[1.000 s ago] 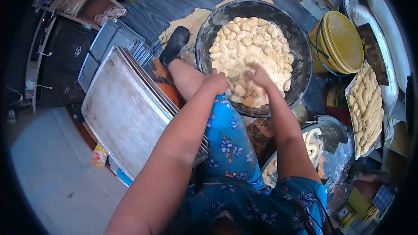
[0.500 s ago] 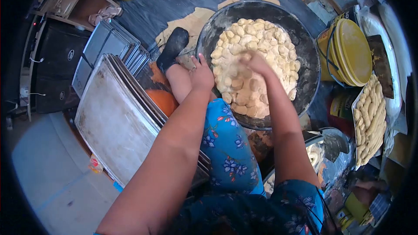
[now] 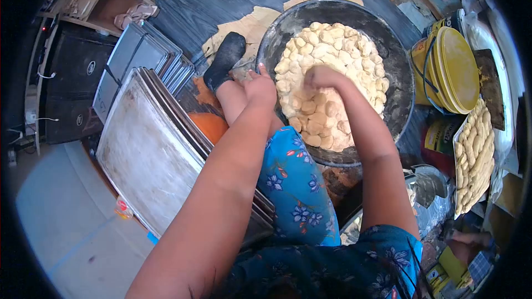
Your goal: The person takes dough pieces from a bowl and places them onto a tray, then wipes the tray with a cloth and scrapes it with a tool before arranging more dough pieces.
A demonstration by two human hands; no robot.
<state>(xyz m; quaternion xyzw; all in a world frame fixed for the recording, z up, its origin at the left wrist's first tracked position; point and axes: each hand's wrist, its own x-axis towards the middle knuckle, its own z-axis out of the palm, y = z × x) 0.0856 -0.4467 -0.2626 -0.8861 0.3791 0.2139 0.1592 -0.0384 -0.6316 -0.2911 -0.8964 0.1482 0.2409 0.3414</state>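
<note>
A wide black basin [image 3: 396, 77] holds many pale, floury dough pieces [image 3: 332, 44], packed close together. Darker, flattened pieces [image 3: 316, 119] lie in the near part of the heap. Over the middle of the dough is my right hand [image 3: 326, 77], blurred, with its fingers bent downward; whether it grips a piece cannot be made out. My left hand [image 3: 260, 84] rests at the basin's left rim, its fingers spread and nothing in it.
Stacked metal trays [image 3: 149, 149] stand to the left, with more trays [image 3: 133, 55] behind. A yellow lidded bucket [image 3: 454, 72] is right of the basin. Below it, a tray of dough strips [image 3: 474, 157] leans. My socked foot [image 3: 228, 55] is beside the basin.
My right hand has shifted slightly over the dough and is still blurred. My left hand stays at the rim. The whole view has shifted a little, with the basin now farther right.
</note>
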